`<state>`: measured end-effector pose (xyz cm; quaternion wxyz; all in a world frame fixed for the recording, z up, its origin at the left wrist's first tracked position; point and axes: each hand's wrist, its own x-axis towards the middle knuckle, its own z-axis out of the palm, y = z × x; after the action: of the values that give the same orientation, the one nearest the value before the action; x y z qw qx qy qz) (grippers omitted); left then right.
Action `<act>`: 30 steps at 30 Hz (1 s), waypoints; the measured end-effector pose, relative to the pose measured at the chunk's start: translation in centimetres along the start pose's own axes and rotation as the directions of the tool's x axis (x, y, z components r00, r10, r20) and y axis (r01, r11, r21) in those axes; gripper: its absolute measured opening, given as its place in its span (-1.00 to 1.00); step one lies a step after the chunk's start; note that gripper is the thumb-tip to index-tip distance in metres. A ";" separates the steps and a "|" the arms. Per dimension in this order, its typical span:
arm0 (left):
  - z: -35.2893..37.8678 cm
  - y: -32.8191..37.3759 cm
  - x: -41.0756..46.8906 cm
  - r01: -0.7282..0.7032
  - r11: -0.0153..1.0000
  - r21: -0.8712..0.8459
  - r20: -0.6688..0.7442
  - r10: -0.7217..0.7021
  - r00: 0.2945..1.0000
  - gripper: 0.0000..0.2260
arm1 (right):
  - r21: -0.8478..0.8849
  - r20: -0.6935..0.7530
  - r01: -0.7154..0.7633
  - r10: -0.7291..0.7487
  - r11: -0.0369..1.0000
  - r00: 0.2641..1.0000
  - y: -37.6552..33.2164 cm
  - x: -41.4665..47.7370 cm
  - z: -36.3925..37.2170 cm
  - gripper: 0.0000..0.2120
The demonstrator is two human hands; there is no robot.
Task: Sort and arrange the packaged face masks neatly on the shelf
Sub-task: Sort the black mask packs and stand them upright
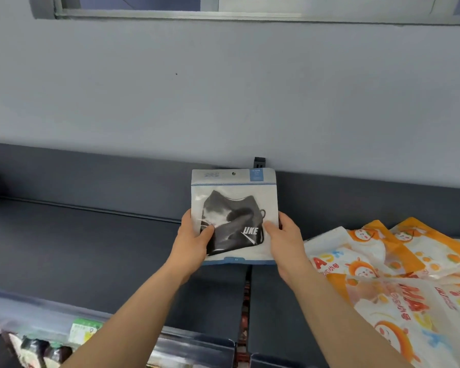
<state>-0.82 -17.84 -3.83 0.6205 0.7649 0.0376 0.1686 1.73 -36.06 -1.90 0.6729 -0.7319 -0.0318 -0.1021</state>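
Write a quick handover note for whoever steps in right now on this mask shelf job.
Left hand and right hand: both grip the clear pack with the black mask, held upright over the dark shelf, near the back panel.
Orange-and-white mask packs: loose, overlapping heap on the shelf's right side.
Done: nothing visibly arranged yet.
Left: set the black mask pack down, then sort and straighten the orange heap.

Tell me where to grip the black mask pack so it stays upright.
By its two side edges, low down, as both hands hold it. The black mask pack is flat and upright, facing the camera, so come in from left and right, thumbs in front.
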 end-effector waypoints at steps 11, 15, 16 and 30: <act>-9.7 -1.7 -3.7 0.020 0.995 0.101 -0.303 0.012 0.953 -0.35 | 0.043 0.193 0.102 -0.109 0.994 0.975 -0.5 -3.4 10.6 -0.60; -14.8 -3.0 -3.8 0.040 0.991 0.130 -0.341 0.006 0.940 -0.38 | 0.002 0.267 0.178 -0.172 0.984 0.948 -1.2 -5.3 15.3 -0.54; -16.3 -3.3 -3.7 0.044 0.990 0.133 -0.343 0.005 0.939 -0.38 | -0.006 0.278 0.187 -0.178 0.982 0.944 -1.4 -5.7 16.7 -0.54; -38.7 -6.9 0.4 0.068 0.976 0.209 -0.245 -0.015 0.969 -0.36 | 0.020 0.244 0.132 -0.133 0.991 0.961 -4.5 -10.5 38.0 -0.57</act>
<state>-11.23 20.05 -3.67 0.5281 0.8004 0.1470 0.2425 -5.30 3.01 -2.32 0.6568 -0.7340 -0.1634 -0.0559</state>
